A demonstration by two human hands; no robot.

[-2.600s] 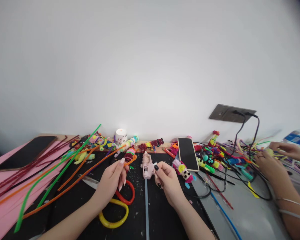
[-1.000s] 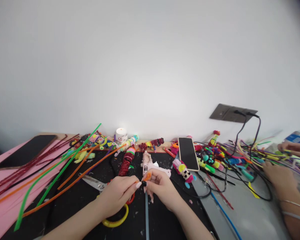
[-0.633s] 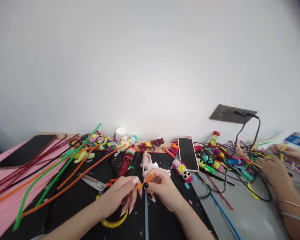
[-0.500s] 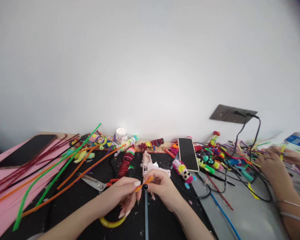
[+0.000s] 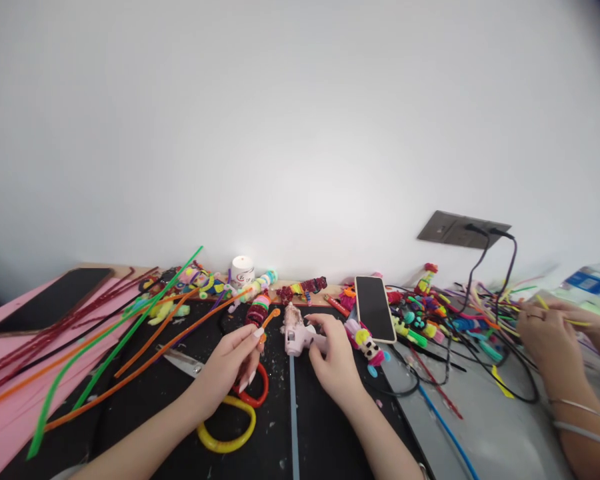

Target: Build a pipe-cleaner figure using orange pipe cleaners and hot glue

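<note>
My left hand (image 5: 230, 363) is closed in a pinch on a short orange pipe cleaner piece (image 5: 271, 317), its curled end sticking up past the fingertips. To its right, my right hand (image 5: 336, 353) has its fingers and thumb around the handle of a pale pink glue gun (image 5: 295, 339). The gun lies on the black mat, its nozzle pointing away toward the wall, and a long translucent glue stick (image 5: 294, 413) runs out of its back toward me. Beneath my left hand are scissors with one red and one yellow handle loop (image 5: 227, 427), partly covered by the hand.
Long green, orange and dark red pipe cleaners (image 5: 113, 340) spread across the left side over pink sheets. A phone (image 5: 375, 310) leans at centre right beside pipe-cleaner figures. A white cup (image 5: 243, 270) stands near the wall. At right, a co-worker's hands (image 5: 550, 333) handle a yellow pipe cleaner.
My hands have moved apart. The left has carried the orange piece up and left; the right has let go of it and reached the glue gun's handle. The scissors' handles show more.
</note>
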